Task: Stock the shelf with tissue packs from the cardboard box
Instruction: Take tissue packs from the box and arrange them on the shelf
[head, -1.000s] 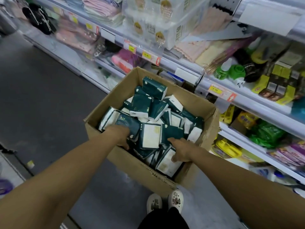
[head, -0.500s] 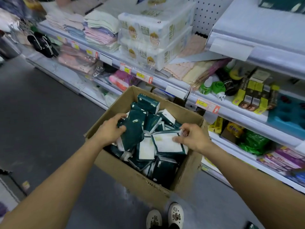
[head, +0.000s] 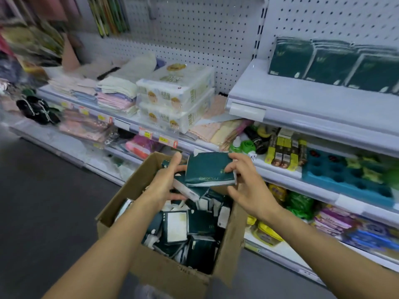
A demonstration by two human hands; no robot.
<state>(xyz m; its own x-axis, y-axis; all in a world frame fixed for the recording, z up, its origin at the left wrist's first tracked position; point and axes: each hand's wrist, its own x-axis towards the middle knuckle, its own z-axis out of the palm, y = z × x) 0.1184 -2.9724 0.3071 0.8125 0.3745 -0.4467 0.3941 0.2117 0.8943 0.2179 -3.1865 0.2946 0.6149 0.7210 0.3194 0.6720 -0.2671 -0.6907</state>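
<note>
An open cardboard box (head: 172,275) stands on the floor against the shelving, filled with several dark green tissue packs (head: 199,223). Above the box, my right hand (head: 248,186) grips one dark green tissue pack (head: 207,169) by its right end. My left hand (head: 166,182) holds a second green pack (head: 187,190) just below it, with its fingers also against the upper pack's left side. On the upper right white shelf (head: 280,104) stands a row of matching green tissue packs (head: 332,63).
White toilet-roll bundles (head: 172,100) and folded cloths (head: 112,93) fill the middle shelf to the left. Bottles, yellow boxes and a blue tray (head: 345,180) sit on the shelf right of the box. Grey floor (head: 43,212) lies at left.
Both hands have risen out of the box, each with a green pack, and have come together above it. The view has tilted up, showing the upper shelf with green packs.
</note>
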